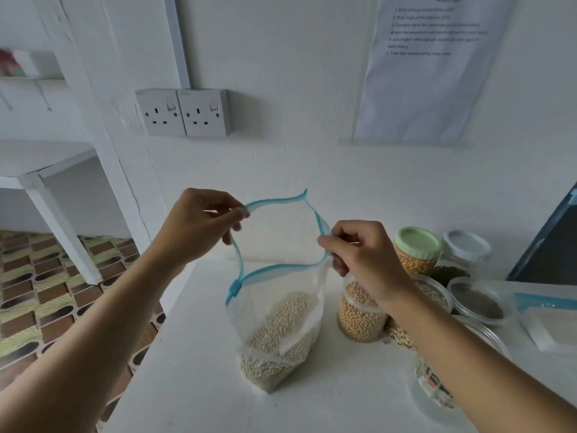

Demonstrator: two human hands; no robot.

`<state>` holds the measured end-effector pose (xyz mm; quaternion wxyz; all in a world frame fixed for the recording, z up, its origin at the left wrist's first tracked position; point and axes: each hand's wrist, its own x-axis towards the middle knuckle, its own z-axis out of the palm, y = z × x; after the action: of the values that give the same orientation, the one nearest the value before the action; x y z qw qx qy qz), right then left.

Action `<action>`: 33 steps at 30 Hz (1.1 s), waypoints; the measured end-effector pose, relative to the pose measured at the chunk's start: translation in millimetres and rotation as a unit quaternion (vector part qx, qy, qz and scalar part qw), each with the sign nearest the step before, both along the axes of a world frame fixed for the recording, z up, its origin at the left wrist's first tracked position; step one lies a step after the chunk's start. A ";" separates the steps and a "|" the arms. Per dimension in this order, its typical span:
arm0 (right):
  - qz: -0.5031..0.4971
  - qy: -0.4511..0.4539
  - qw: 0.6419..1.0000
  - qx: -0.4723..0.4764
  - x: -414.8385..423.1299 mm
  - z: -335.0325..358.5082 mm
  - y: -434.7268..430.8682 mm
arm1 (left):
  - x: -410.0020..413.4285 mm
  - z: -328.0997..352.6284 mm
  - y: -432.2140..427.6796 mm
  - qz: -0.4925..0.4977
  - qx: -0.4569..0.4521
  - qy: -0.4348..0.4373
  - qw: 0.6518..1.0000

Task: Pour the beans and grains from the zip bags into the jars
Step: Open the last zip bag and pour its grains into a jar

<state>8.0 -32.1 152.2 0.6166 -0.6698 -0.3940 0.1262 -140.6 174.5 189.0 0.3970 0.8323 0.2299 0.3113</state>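
A clear zip bag (278, 323) with a blue zip strip stands upright on the white table (193, 379), its mouth pulled wide. Pale round grains fill its lower part. My left hand (199, 225) pinches the far-left rim of the bag's mouth. My right hand (365, 254) pinches the right rim. To the right stand several jars: an open jar of yellow beans (359, 317), a green-lidded jar of yellow grains (416, 251), an open jar of dark seeds (477, 301), and a jar of pale beans partly hidden behind my right forearm.
A white-lidded jar (466, 246) stands at the back right. A flat zip bag (549, 310) lies at the right edge. A crumpled packet (432, 382) lies under my right forearm. The table's left edge drops to a patterned floor (46, 292). Wall sockets (184, 112) are behind.
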 end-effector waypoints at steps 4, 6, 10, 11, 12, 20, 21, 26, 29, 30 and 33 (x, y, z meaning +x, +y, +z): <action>-0.040 -0.131 0.990 0.016 4.8 -2.8 -8.4 | -7.5 4.5 8.6 -0.018 0.010 -0.018 1.000; -0.009 -0.208 0.978 0.011 6.1 0.2 -11.7 | -8.2 5.6 2.0 -0.073 -0.007 -0.028 0.997; 0.072 -0.322 0.942 -0.056 3.6 7.9 -17.1 | -11.6 -1.6 -7.2 -0.182 -0.037 -0.036 0.982; 0.081 -0.338 0.935 -0.073 1.9 9.5 -17.8 | -13.1 -4.0 -7.6 -0.208 -0.040 -0.037 0.977; 0.084 -0.353 0.928 -0.087 -0.2 10.7 -18.7 | -14.5 -5.6 -7.9 -0.229 -0.040 -0.037 0.972; 0.040 -0.519 0.841 -0.146 -12.3 16.9 -18.1 | -12.0 -9.7 -8.7 -0.227 -0.045 -0.057 0.971; 0.032 -0.543 0.825 -0.151 -15.3 19.2 -16.4 | -9.6 -10.1 -9.4 -0.209 -0.045 -0.061 0.975; 0.103 -0.575 0.790 -0.185 -38.6 34.3 -0.5 | 0.8 -10.3 -12.4 -0.162 -0.088 -0.071 0.980; 0.208 -0.482 0.819 -0.230 -60.8 43.3 17.3 | 1.5 -14.5 -11.6 -0.150 -0.130 -0.075 0.977; 0.232 -0.457 0.828 -0.227 -67.5 44.1 24.0 | -0.6 -18.6 -9.3 -0.143 -0.162 -0.080 0.973; 0.266 -0.460 0.825 -0.193 -80.5 44.1 43.4 | -15.1 -37.0 -4.6 -0.123 -0.257 -0.086 0.955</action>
<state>-72.5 11.3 196.2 0.1645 -0.6244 -0.7628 0.0357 -155.7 169.9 152.0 0.6511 0.6939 0.1628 0.2609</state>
